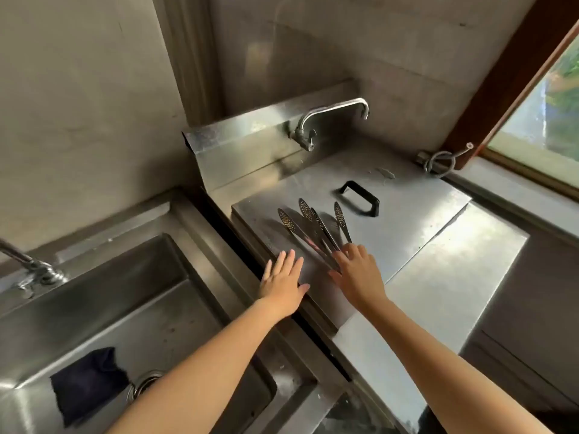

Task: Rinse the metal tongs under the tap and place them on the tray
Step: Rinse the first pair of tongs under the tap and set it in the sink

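With its grip released, the right hand (357, 277) rests straight fingers on the handle ends of the metal tongs (308, 227), which lie fanned on a steel cover (407, 220) below the tap (332, 115), while the left hand (282, 280) lies flat beside them.

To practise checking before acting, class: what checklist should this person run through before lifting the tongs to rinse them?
1. Tongs within reach: ok. The perforated metal tongs lie on the steel lid, under the right hand.
2. Grip on tongs: not ok. The right hand's fingers lie fairly straight on them.
3. Left hand free: ok. It rests flat on the lid's edge and holds nothing.
4. Sink clear: not ok. A dark cloth lies by the drain.
5. Water at the sink tap: cannot tell. Its spout is out of frame.
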The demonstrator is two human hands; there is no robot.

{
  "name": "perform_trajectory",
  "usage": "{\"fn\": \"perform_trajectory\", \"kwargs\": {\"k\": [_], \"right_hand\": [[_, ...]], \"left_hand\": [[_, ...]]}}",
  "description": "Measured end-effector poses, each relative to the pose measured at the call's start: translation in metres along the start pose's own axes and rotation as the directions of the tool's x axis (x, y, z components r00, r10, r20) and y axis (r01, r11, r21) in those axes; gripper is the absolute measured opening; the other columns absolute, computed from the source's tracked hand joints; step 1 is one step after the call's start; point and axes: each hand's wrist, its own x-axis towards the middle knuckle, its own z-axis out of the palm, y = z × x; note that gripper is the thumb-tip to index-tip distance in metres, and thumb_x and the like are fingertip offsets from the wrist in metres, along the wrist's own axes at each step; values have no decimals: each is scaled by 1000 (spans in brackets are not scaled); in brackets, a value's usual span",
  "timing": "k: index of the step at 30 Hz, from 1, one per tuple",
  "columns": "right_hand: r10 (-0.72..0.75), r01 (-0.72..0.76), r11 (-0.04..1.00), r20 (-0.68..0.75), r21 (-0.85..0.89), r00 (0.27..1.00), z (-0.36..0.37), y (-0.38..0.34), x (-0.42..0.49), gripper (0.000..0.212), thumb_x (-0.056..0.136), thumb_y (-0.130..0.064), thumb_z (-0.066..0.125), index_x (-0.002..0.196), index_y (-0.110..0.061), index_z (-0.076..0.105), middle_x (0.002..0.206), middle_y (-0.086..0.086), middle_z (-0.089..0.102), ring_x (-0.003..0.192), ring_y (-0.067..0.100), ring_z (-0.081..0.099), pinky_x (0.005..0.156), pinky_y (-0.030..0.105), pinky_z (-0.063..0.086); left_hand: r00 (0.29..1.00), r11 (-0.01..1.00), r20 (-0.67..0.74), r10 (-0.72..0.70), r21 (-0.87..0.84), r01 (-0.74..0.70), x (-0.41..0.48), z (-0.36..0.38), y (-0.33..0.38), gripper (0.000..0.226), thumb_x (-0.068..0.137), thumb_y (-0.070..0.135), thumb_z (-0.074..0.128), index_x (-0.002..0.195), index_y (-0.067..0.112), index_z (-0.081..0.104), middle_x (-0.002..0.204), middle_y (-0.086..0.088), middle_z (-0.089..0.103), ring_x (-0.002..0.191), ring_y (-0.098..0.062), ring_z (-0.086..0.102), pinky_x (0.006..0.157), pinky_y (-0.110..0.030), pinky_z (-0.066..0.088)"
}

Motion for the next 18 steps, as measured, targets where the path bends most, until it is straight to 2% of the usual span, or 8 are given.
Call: {"fn": "perform_trajectory", "kwargs": {"k": [6,9,12,16,18], "right_hand": [[25,-25,1000,-78,0,997,18,-3,5,35,89,-35,57,116,-13,62,128,8,45,115,27,39,97,36,34],[33,-35,999,-144,-13,989,20,-3,9,26,92,-27,52,108,-11,65,125,9,46,111,29,39,93,37,33],[75,-68,997,-178,46,981,18,-9,12,24,93,-19,48,104,-7,66,123,10,47,109,30,39,91,37,31],[108,-68,983,-238,170,965,5,-19,14,22,92,-12,50,99,1,66,114,15,51,101,33,42,87,37,34],[99,-47,976,-241,212,965,-4,-26,16,22,91,-8,50,93,5,67,109,16,52,96,34,43,85,37,35]], "left_hand": [[999,998,-30,42,37,-41,0,8,-9,65,97,51,21,148,23,-8,158,1,-17,143,-15,-20,111,-34,-15],[999,999,-27,37,37,-36,1,7,-9,65,97,50,22,149,22,-7,158,0,-16,143,-16,-19,113,-35,-13],[999,998,13,53,39,-53,0,2,-9,66,98,49,24,149,21,-5,158,-1,-14,144,-17,-17,114,-37,-11],[992,992,30,120,26,-121,2,-25,-15,60,98,42,33,150,19,12,160,-2,4,147,-18,0,117,-36,-3],[995,990,34,96,-107,-92,-2,-43,-20,56,98,36,39,148,16,22,157,-5,19,145,-22,16,117,-37,7]]}}
